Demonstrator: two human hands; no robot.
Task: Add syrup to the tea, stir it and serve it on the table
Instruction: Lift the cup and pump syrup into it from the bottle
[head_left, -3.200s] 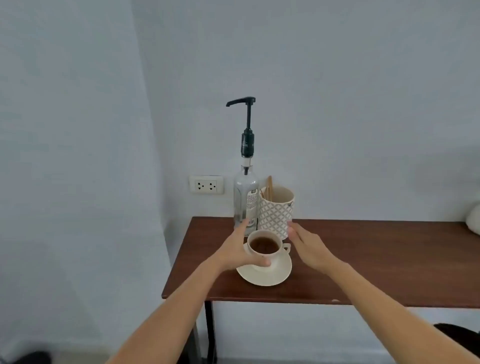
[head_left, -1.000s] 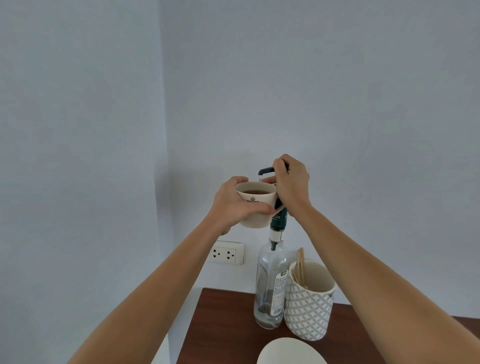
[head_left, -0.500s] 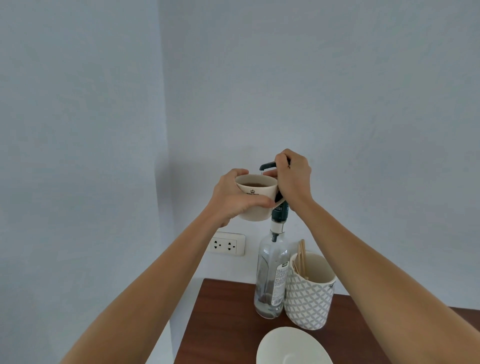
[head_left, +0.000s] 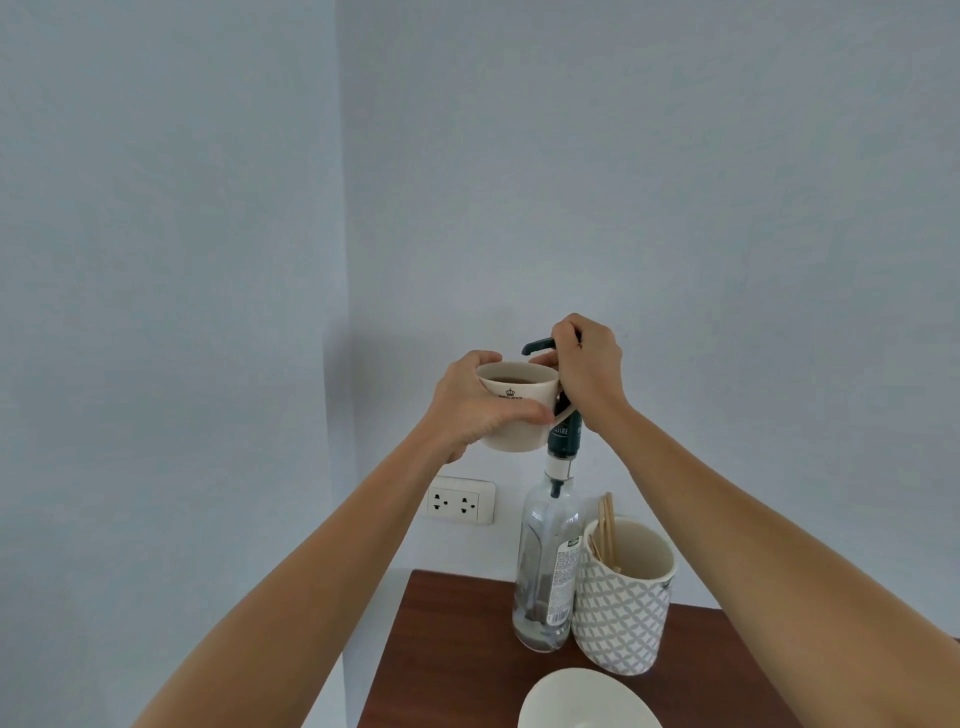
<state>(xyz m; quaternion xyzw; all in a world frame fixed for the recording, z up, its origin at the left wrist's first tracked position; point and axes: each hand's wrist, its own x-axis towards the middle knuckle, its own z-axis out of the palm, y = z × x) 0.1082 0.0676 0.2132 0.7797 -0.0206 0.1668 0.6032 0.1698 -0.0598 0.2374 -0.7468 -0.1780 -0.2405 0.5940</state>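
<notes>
My left hand (head_left: 467, 410) holds a white cup of dark tea (head_left: 519, 410) up in the air, its rim just under the black spout of the pump (head_left: 537, 346). My right hand (head_left: 589, 371) is closed over the pump head of a clear glass syrup bottle (head_left: 545, 566), which stands at the back of the brown table (head_left: 452, 660). The cup's white saucer (head_left: 587, 701) lies bare on the table at the bottom edge of the view.
A patterned white holder (head_left: 623, 608) with several wooden stir sticks (head_left: 605, 525) stands touching the bottle's right side. A wall socket (head_left: 460, 501) sits to the left, above the table's left edge. Pale walls meet in a corner behind.
Since 3.2 s ago the cup left its saucer and rose to the spout. Over the last second both hands, the cup and the pump head barely shifted; the view tilted slightly down.
</notes>
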